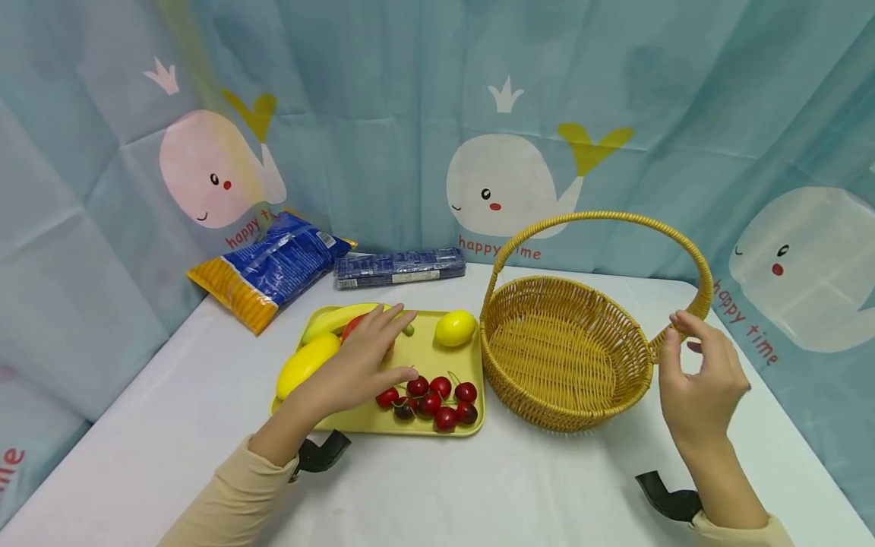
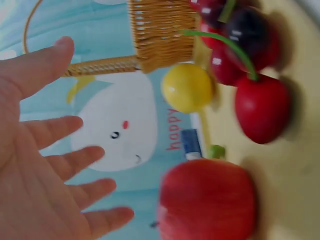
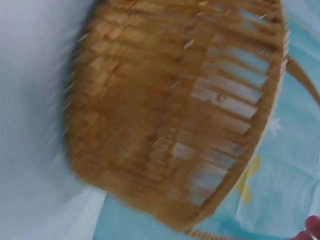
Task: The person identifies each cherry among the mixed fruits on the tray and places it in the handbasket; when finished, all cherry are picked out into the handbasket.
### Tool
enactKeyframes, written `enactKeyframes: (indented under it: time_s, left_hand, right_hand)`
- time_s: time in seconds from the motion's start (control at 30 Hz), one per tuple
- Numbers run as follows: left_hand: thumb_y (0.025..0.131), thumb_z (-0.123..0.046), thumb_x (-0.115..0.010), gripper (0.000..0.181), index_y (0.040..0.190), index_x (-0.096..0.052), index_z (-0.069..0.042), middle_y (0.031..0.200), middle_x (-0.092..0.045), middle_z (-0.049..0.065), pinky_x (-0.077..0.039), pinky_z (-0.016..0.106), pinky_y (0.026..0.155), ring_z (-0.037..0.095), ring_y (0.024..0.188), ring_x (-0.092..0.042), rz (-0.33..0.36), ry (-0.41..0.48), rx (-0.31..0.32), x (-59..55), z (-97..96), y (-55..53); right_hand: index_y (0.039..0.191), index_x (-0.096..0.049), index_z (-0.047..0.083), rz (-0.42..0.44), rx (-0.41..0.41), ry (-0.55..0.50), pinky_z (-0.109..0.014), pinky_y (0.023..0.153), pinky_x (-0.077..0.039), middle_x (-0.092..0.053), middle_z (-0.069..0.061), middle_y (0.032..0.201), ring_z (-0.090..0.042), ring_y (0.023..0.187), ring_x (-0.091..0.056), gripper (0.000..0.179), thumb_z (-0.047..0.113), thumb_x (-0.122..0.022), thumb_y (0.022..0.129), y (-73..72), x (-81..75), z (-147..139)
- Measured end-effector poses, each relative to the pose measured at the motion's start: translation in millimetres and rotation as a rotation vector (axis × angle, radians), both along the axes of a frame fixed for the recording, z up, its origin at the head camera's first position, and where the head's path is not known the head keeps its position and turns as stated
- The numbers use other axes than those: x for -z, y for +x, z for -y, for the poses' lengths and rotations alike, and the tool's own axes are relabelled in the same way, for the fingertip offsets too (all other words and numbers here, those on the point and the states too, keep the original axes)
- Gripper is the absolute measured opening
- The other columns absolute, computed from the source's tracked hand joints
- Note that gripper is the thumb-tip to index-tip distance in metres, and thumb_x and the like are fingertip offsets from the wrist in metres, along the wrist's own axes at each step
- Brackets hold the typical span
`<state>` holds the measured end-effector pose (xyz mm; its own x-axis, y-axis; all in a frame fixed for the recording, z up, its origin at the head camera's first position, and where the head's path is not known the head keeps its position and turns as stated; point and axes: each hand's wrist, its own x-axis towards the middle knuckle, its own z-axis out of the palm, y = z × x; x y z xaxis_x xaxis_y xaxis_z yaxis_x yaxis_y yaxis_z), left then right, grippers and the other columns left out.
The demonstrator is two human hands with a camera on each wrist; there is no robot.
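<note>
One red apple point(image 2: 207, 202) below outstretched left hand point(image 1: 364, 358), woven basket point(image 1: 554, 357) just beside right hand point(image 1: 704, 384), its grip unclear

Woven basket point(image 3: 132, 100), blurred, filling the middle of my right wrist feed, white tabletop point(image 3: 30, 120) at left, blue curtain point(image 3: 292, 180) at right, right hand point(image 3: 312, 229) showing me fingertips at lower right

I saw a rough woven basket point(image 1: 554, 361); left of it, a smooth apple point(image 2: 207, 200), glossy cherries point(image 1: 429, 404), a plastic-looking tray point(image 1: 420, 357) and a shiny bag point(image 1: 294, 247).
</note>
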<state>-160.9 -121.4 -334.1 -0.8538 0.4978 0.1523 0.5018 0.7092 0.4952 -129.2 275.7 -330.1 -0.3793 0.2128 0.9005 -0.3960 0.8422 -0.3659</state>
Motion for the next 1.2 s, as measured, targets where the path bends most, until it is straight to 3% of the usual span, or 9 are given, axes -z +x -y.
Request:
enactKeyframes:
  time_s: [0.1, 0.2, 0.33, 0.5, 0.6, 0.7, 0.9, 1.07, 1.2]
  left_hand:
    - [0.085, -0.042, -0.063, 0.069, 0.142, -0.034, -0.018, 0.148, -0.028, 0.007, -0.024, 0.054, 0.105, 0.03, 0.136, -0.022, 0.044, 0.084, 0.014, 6.9, 5.2, -1.9]
    - [0.085, -0.035, -0.065, 0.06, 0.137, -0.042, -0.015, 0.141, -0.039, 0.005, -0.031, 0.049, 0.103, 0.025, 0.131, -0.034, 0.069, 0.135, 0.035, 13.3, 8.9, -4.8]
    - [0.085, -0.026, -0.066, 0.047, 0.128, -0.053, -0.014, 0.129, -0.052, 0.001, -0.038, 0.041, 0.099, 0.021, 0.12, -0.046, 0.081, 0.14, 0.038, 20.8, 12.2, -9.0]
    - [0.084, -0.016, -0.068, 0.036, 0.118, -0.06, -0.011, 0.117, -0.06, 0.002, -0.045, 0.04, 0.091, 0.021, 0.106, -0.055, 0.153, 0.115, 0.028, 27.7, 16.3, -7.3]
    - [0.082, -0.012, -0.069, 0.034, 0.115, -0.062, -0.01, 0.113, -0.062, 0.002, -0.047, 0.04, 0.088, 0.022, 0.102, -0.056, 0.169, 0.075, 0.027, 31.1, 18.2, -5.5]
    - [0.081, -0.01, -0.07, 0.034, 0.114, -0.063, -0.01, 0.111, -0.063, 0.002, -0.048, 0.04, 0.088, 0.022, 0.101, -0.057, 0.187, 0.032, 0.027, 34.2, 20.0, -3.9]
    - [0.079, -0.009, -0.071, 0.034, 0.111, -0.064, -0.008, 0.108, -0.063, 0.001, -0.048, 0.039, 0.088, 0.019, 0.098, -0.058, 0.206, -0.028, 0.043, 38.8, 23.3, -2.4]
    - [0.078, -0.01, -0.073, 0.033, 0.11, -0.064, -0.01, 0.105, -0.063, -0.001, -0.048, 0.035, 0.085, 0.016, 0.092, -0.056, 0.21, -0.038, 0.044, 43.2, 22.8, -3.6]
    - [0.077, -0.009, -0.073, 0.032, 0.108, -0.065, -0.011, 0.1, -0.063, -0.005, -0.048, 0.031, 0.079, 0.014, 0.085, -0.055, 0.222, -0.04, 0.039, 48.6, 21.8, -5.1]
  right_hand:
    - [0.102, -0.065, -0.005, -0.069, 0.038, -0.053, -0.008, 0.073, -0.036, -0.066, -0.021, 0.089, 0.0, 0.083, -0.053, 0.023, 0.009, -0.06, 0.085, 0.6, 6.5, -10]
    - [0.104, -0.062, -0.007, -0.065, 0.066, -0.102, -0.007, 0.07, -0.035, -0.065, -0.021, 0.09, 0.009, 0.081, -0.048, 0.026, 0.01, -0.061, 0.084, 1.6, 11.4, -19]
    - [0.11, -0.059, -0.003, 0.045, 0.072, -0.181, -0.008, 0.069, -0.037, -0.062, -0.001, 0.099, 0.008, 0.082, -0.049, 0.029, 0.012, -0.061, 0.085, 3.2, 16.2, -26]
    - [0.123, -0.052, 0.009, 0.223, 0.054, -0.246, -0.008, 0.068, -0.039, -0.047, 0.024, 0.105, 0.005, 0.083, -0.05, 0.04, 0.012, -0.063, 0.085, 3.8, 27.4, -28]
    - [0.128, -0.047, 0.009, 0.334, 0.046, -0.285, -0.005, 0.066, -0.038, -0.048, 0.018, 0.105, 0.006, 0.082, -0.05, 0.046, 0.013, -0.064, 0.085, 2.9, 34.1, -28]
    - [0.132, -0.042, 0.007, 0.47, 0.039, -0.324, -0.003, 0.063, -0.038, -0.052, 0.002, 0.109, 0.006, 0.081, -0.048, 0.052, 0.016, -0.064, 0.086, 1.3, 38.6, -30]
    - [0.131, -0.043, 0.003, 0.749, 0.026, -0.291, -0.004, 0.059, -0.037, -0.053, -0.016, 0.118, -0.004, 0.088, -0.047, 0.051, 0.03, -0.058, 0.09, -5.1, 41.5, -37]
    - [0.128, -0.046, 0.0, 0.848, 0.009, -0.248, -0.007, 0.056, -0.04, -0.054, -0.022, 0.116, -0.003, 0.083, -0.048, 0.049, 0.031, -0.054, 0.092, -10.7, 39.6, -37]
    - [0.132, -0.043, -0.001, 0.889, -0.035, -0.281, -0.008, 0.058, -0.042, -0.054, -0.023, 0.116, -0.001, 0.081, -0.047, 0.05, 0.03, -0.051, 0.093, -14.5, 41.8, -35]
